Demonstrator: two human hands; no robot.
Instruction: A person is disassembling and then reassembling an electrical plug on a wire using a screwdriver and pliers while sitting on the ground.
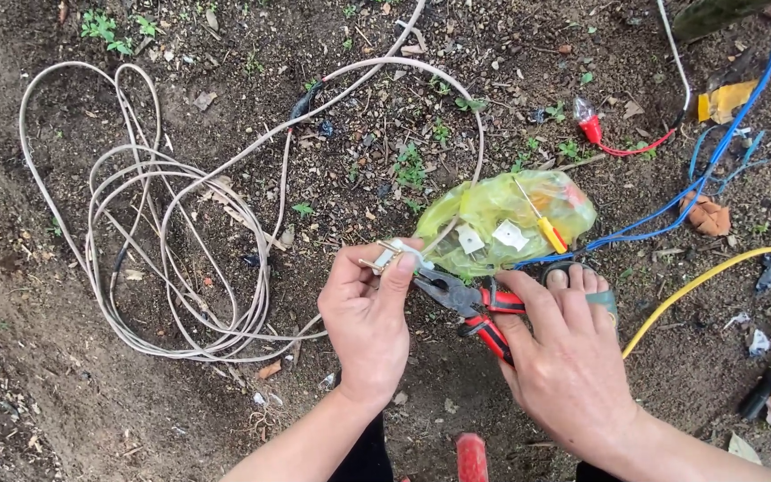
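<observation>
My left hand (368, 317) pinches a small white plug part with brass prongs (389, 254) at the end of a pale cable (180, 232). My right hand (568, 357) grips red-and-black handled pliers (470, 308), whose dark jaws point left toward the plug part. The pale cable lies in loose coils on the bare soil at the left and loops over to the plug. Just behind the hands lies a yellow-green plastic bag (506, 219) with white parts inside and a yellow-handled screwdriver (546, 228) on it.
Blue wires (716, 161) run from the bag up to the top right. A yellow cable (716, 277) curves at the right. A red lamp holder with a small bulb (589, 125) lies behind. A red-handled tool end (471, 457) shows at the bottom edge.
</observation>
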